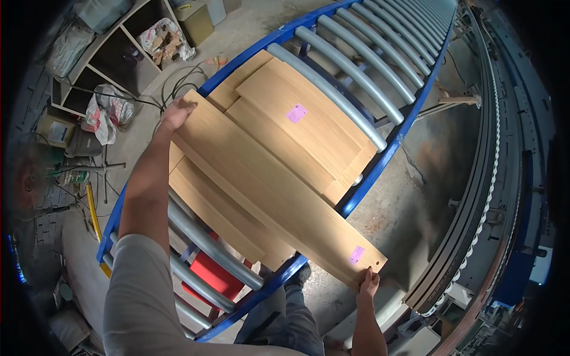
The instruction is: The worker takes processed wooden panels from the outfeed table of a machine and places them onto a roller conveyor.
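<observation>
1. Spanning the roller conveyor [356,71] crosswise, a long wooden board [267,190] is held at both ends. Its far end lies over the conveyor's left rail and its near end juts past the right blue rail [380,166].
2. Left hand [176,113]: fingers are curled over the far end of the long wooden board, closed on its edge. The arm wears a grey sleeve [139,296].
3. Right hand [368,283]: fingers are pinched on the near corner of the board, thumb on top. A pink label [356,254] sits on the board just beside this hand.
4. Beneath the held board lie further wooden panels. One wide stack [309,130] rests on the rollers beyond it and carries a second pink label [296,113]. Another panel [219,213] lies on the near side, partly covered by the board.
5. Grey rollers run away up the line beyond the stack.
6. A red object [211,276] shows under the rollers near the person's legs; its kind cannot be told.
7. To the left, on the concrete floor [237,35], stands an open shelf unit [113,53] with stuffed bags [107,110], and black cables [178,83] lie loose near the left rail.
8. To the right, a second line with a toothed track [481,196] curves alongside, well apart from the conveyor.
</observation>
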